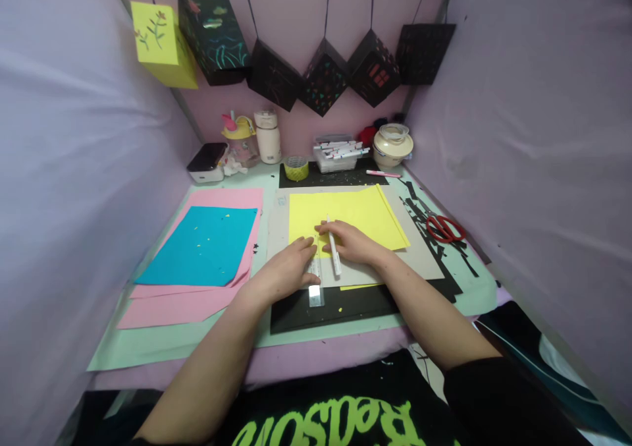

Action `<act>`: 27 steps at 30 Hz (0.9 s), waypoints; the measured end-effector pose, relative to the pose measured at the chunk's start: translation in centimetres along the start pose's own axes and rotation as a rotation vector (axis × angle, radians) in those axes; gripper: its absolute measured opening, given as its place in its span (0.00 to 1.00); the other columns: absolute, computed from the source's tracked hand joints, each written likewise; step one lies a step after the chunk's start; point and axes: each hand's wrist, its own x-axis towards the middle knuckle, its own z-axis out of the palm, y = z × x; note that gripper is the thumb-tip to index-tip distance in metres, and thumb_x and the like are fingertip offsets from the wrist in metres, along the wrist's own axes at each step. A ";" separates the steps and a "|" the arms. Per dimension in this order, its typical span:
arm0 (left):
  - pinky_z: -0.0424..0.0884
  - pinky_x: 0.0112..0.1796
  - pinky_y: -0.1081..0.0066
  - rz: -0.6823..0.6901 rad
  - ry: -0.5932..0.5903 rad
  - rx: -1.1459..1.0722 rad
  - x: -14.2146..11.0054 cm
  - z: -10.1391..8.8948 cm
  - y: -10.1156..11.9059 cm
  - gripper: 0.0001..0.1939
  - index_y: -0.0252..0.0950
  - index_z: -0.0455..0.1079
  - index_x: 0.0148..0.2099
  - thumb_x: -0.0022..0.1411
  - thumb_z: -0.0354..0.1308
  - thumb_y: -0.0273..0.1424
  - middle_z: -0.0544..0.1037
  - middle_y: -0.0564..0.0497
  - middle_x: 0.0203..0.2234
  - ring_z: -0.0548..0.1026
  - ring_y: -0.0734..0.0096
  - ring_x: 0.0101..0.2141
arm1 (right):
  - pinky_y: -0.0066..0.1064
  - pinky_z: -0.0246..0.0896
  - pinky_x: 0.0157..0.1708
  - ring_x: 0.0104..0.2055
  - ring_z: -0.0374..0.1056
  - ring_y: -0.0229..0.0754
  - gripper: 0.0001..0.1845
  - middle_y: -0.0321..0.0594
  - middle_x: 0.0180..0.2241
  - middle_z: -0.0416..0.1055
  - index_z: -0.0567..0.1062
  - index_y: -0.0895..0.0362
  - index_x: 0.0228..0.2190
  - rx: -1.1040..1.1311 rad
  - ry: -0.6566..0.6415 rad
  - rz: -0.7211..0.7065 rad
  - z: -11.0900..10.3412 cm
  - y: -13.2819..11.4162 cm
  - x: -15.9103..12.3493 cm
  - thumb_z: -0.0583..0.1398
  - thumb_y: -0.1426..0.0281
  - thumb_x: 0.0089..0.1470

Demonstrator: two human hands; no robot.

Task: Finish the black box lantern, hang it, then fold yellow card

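Note:
My left hand (291, 269) rests on a clear ruler (316, 296), thumb and fingers pressing it down over the lower left part of a yellow sheet (353, 210). The ruler's near end sticks out past the hand over black paper. In my right hand (349, 242) is a white pen (335, 258), slanting between the fingers, its tip towards the far side. That hand lies on the yellow sheet just right of the ruler. A narrow strip along the sheet's right edge (394, 215) looks folded. Beneath it lie a grey board (419, 261) and black paper (296, 314).
Blue paper (202, 248) lies on pink sheets (168, 313) at left. Red-handled scissors (446, 229) and black scraps (419, 215) are at right. Behind stand tape (296, 168), a pen box (338, 159), a cream bottle (268, 138) and a pot (392, 146). Paper boxes (323, 80) hang above.

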 end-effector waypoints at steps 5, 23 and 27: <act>0.55 0.61 0.60 -0.013 0.004 -0.014 0.0 0.1 0.1 0.34 0.31 0.60 0.63 0.59 0.61 0.41 0.57 0.37 0.65 0.53 0.53 0.65 | 0.48 0.58 0.57 0.61 0.61 0.49 0.21 0.44 0.53 0.71 0.71 0.52 0.51 0.004 -0.012 0.010 -0.1 -0.2 0.0 0.63 0.70 0.54; 0.57 0.60 0.60 -0.032 0.006 0.001 -0.1 0.1 0.3 0.33 0.32 0.60 0.63 0.59 0.60 0.41 0.55 0.38 0.66 0.55 0.51 0.64 | 0.48 0.58 0.57 0.60 0.62 0.49 0.21 0.44 0.53 0.71 0.72 0.51 0.51 0.035 -0.002 0.017 -0.2 -0.4 0.0 0.63 0.70 0.54; 0.57 0.60 0.61 -0.029 -0.001 0.005 -0.1 0.0 0.3 0.34 0.31 0.59 0.63 0.59 0.60 0.42 0.55 0.37 0.66 0.54 0.52 0.65 | 0.48 0.58 0.57 0.60 0.61 0.50 0.21 0.45 0.53 0.71 0.71 0.52 0.51 0.026 -0.007 0.020 -0.2 -0.3 0.0 0.62 0.70 0.54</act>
